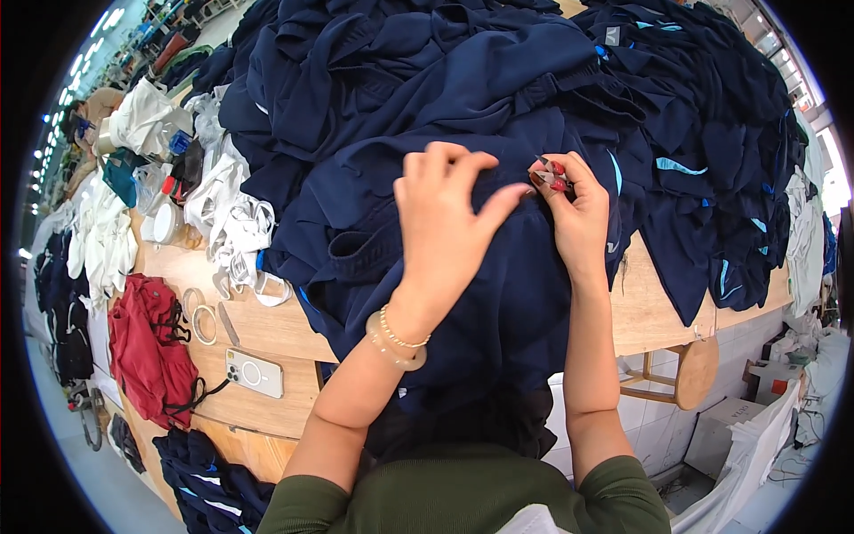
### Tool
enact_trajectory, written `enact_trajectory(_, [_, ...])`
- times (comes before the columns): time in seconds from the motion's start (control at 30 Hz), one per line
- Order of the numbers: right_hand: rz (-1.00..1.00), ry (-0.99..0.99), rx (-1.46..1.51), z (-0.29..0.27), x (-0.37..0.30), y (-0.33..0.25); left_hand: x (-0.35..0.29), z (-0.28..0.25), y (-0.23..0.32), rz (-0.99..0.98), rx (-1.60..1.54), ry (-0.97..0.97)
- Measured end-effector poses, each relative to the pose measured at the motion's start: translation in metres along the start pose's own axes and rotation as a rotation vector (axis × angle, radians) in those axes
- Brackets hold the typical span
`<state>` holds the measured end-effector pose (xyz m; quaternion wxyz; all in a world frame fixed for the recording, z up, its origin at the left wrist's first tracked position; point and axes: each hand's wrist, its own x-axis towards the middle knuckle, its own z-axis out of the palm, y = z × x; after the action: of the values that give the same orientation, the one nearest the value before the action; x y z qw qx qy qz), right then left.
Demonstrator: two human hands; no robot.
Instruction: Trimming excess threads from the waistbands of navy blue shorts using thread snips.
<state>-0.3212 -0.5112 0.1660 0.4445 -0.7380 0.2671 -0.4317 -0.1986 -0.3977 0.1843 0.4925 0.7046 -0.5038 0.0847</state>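
A large heap of navy blue garments (382,98) covers the table in front of me. In my right hand (576,214) is a small pair of red-handled thread snips (553,176), its blades pointing up and to the left. Just left of it, my left hand (445,209) hovers over the navy cloth with thumb and fingers apart and nothing visible in it. Below both hands, a navy garment (498,294) hangs over the table's front edge toward my lap. A gathered waistband (365,245) shows to the left of my left hand.
On the wooden table (258,329) at left lie a red bag (151,347), a phone (254,373), a tape roll (205,324) and white cloth pieces (236,209). More navy garments with light blue strips (680,166) spread to the right. A round wooden stool (696,374) stands beneath the right side.
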Motion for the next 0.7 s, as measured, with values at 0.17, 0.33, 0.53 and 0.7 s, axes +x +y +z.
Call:
enact_trajectory(0.17, [0.022,0.010,0.001,0.000,-0.002,-0.002,0.009,0.015,0.002,-0.018,-0.079,0.090])
enact_trajectory(0.33, [0.042,-0.018,-0.002,-0.002,-0.001,0.001,0.012,0.010,-0.013,-0.221,-0.520,0.237])
enact_trajectory(0.53, [0.049,-0.024,-0.043,-0.005,-0.001,0.000,0.013,-0.009,-0.020,-0.232,-0.481,0.379])
enact_trajectory(0.7, [0.063,-0.002,-0.043,-0.003,-0.002,-0.015,-0.013,-0.003,0.004,-0.098,-0.177,0.074])
